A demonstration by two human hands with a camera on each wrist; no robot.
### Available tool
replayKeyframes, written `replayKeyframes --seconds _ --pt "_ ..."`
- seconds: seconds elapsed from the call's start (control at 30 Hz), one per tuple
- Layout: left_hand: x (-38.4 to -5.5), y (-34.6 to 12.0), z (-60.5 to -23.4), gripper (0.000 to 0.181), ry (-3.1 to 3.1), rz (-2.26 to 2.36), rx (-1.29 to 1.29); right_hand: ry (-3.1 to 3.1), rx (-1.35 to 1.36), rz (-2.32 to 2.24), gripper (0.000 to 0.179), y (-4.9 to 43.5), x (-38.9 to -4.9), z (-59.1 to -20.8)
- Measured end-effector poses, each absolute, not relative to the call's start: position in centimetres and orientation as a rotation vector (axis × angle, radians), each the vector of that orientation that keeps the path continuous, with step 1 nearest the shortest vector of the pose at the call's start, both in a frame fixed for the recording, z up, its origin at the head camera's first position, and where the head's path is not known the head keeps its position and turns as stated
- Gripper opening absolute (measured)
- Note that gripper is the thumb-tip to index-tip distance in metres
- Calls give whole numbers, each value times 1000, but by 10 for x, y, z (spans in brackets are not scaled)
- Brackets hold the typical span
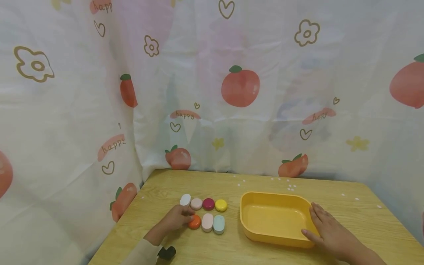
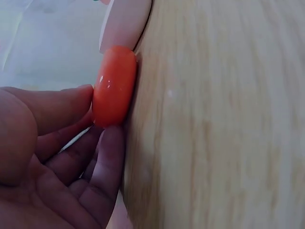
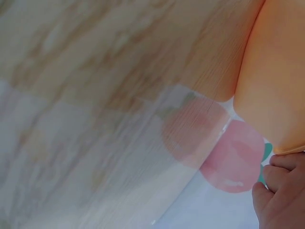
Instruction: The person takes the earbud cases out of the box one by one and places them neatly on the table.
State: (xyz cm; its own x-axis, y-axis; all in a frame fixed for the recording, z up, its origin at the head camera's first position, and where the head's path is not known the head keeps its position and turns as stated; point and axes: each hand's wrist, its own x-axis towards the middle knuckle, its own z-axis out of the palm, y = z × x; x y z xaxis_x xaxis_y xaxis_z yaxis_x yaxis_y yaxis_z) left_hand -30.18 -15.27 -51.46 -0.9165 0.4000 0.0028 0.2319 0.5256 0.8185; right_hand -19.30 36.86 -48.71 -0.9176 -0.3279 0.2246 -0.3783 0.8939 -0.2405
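My left hand (image 1: 177, 217) is at a small, glossy orange round case (image 1: 194, 221) on the table. In the left wrist view its thumb is against one face of the orange case (image 2: 113, 88) and a fingertip is at its lower edge. Beside it in the front row lie a pale pink oblong case (image 1: 207, 222) and a mint oblong one (image 1: 219, 224). Behind are a white oblong case (image 1: 185, 200) and round ones in light pink (image 1: 196, 204), dark red (image 1: 208, 204) and yellow (image 1: 221, 205). With fingers extended, my right hand (image 1: 331, 232) rests on the right rim of a yellow basin (image 1: 265, 239).
The wooden table (image 1: 228, 254) carries small white specks towards its back edge. A patterned curtain (image 1: 205, 73) with fruit and flower prints hangs behind and at both sides. Close to the left sleeve there is a black object (image 1: 168, 253).
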Motion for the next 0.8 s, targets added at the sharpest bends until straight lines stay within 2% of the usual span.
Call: replayKeyframes --seconds 0.5,0.8 --pt "-295 -164 -513 34 2494 1484 524 -2865 567 427 81 375 -197 -488" --pt "-291 -206 -498 40 2417 1569 394 -2865 551 598 81 378 -193 -492"
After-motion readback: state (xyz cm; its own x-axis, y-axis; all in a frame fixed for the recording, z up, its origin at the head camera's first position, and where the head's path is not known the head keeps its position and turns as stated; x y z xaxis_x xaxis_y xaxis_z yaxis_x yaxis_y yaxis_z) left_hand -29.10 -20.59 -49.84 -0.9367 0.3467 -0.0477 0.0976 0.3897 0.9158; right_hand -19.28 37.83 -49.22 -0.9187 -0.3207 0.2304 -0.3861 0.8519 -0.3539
